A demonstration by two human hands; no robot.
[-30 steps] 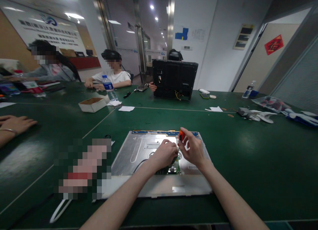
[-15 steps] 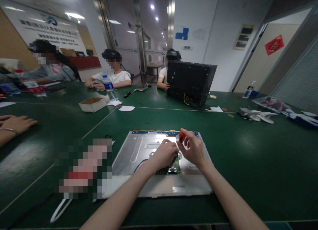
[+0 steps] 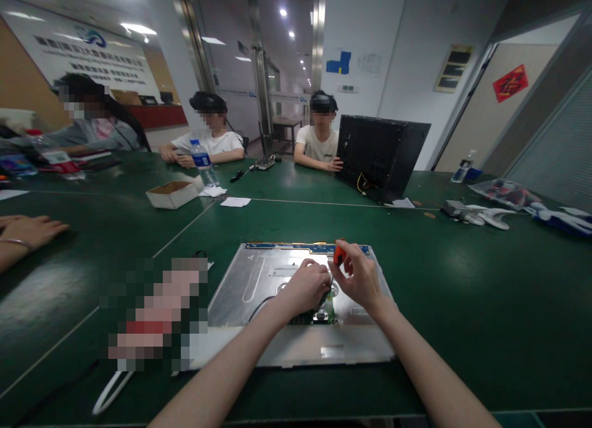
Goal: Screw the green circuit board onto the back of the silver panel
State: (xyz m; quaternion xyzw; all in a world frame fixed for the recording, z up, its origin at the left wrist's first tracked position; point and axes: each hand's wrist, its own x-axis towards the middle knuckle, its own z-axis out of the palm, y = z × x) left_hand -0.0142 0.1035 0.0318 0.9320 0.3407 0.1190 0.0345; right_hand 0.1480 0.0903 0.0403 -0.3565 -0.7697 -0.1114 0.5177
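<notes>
A flat silver display panel (image 3: 231,304) lies back-up on the table in front of me. A green circuit board (image 3: 330,309) with a connector sits near its middle, and a blue strip board (image 3: 277,247) runs along its far edge. My right hand (image 3: 361,277) is closed on the orange-and-black handle of a screwdriver (image 3: 339,255), its thin shaft pointing down toward the board. My left hand (image 3: 306,286) is closed beside the shaft, over the board; its fingertips and whatever they grip are hidden. A black cable (image 3: 259,307) curves out beneath the left wrist.
A blurred pink item (image 3: 161,304) with a white loop lies left of the panel. Beyond are an open box (image 3: 172,195), a water bottle (image 3: 202,163) and a black case (image 3: 382,156) touched by a person opposite. Another person's hand (image 3: 34,234) rests at far left.
The black case across the table has shifted right, showing more of the person behind it. My hands and the screwdriver are nearly still, as is the panel.
</notes>
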